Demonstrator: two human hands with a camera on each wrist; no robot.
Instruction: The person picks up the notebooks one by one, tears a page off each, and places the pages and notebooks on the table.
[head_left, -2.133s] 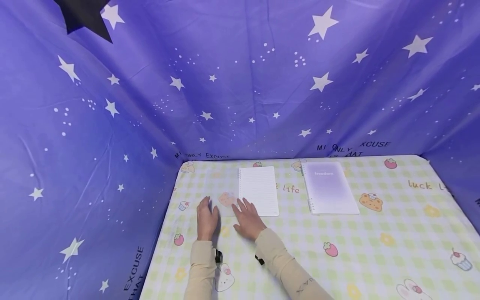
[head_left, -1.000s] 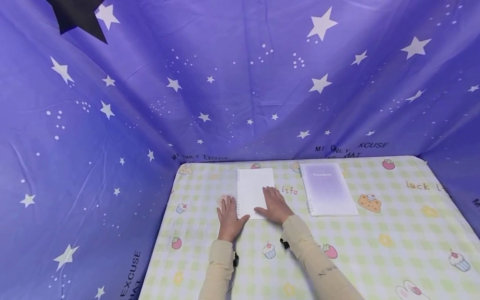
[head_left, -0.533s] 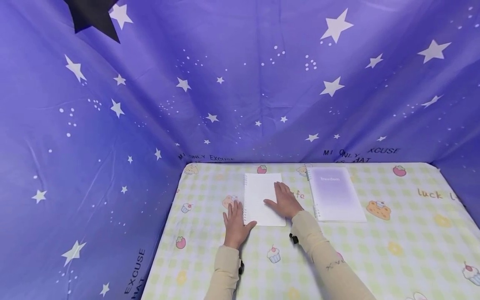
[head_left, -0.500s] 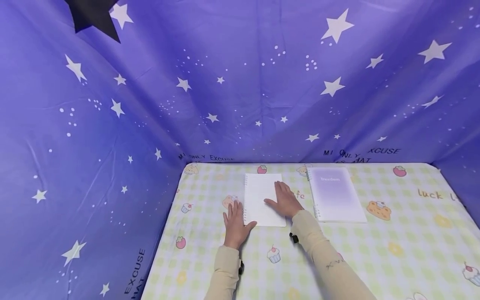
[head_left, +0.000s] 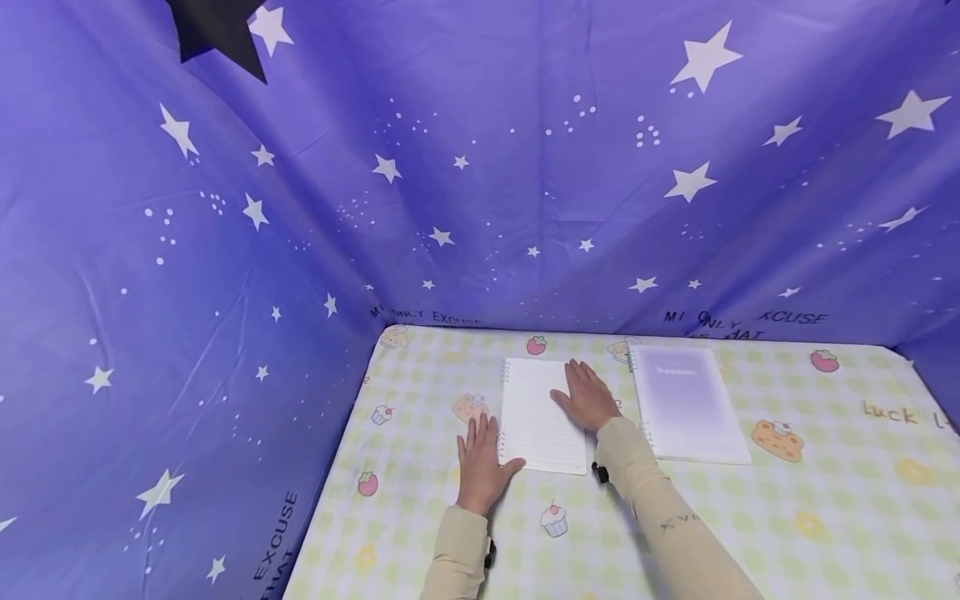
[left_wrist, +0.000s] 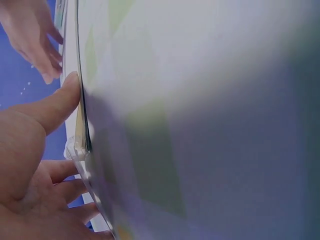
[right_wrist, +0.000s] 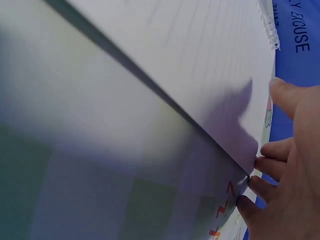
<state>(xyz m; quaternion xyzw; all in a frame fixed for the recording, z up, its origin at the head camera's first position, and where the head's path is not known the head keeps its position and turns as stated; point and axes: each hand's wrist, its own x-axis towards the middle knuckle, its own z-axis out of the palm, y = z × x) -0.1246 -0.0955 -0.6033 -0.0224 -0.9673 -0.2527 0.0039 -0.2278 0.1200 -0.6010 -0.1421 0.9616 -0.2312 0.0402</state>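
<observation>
A spiral notebook [head_left: 536,417] lies on the table, turned to a white lined page, its rings along the left side. My left hand [head_left: 482,467] rests beside the rings, fingers stretched forward; its thumb [left_wrist: 65,100] touches the near edge by the lower left corner. Over the page's upper right edge my right hand [head_left: 588,396] lies with straight fingers [right_wrist: 272,165]. A see-through cover seems to lie left of the rings, over a pale bear print [head_left: 469,407]. The left palm hides part of the ring edge.
A second spiral notebook [head_left: 686,408], purple and white and marked "freedom", lies closed to the right of my right hand. A checked tablecloth [head_left: 825,467] with cartoon prints covers the table. Purple star-patterned curtain [head_left: 480,208] hangs behind and at both sides.
Both hands began at the notebook's left part. My right hand has slid across to the right edge, and my left has shifted right to the rings. Lately they stay nearly still while the view tilts.
</observation>
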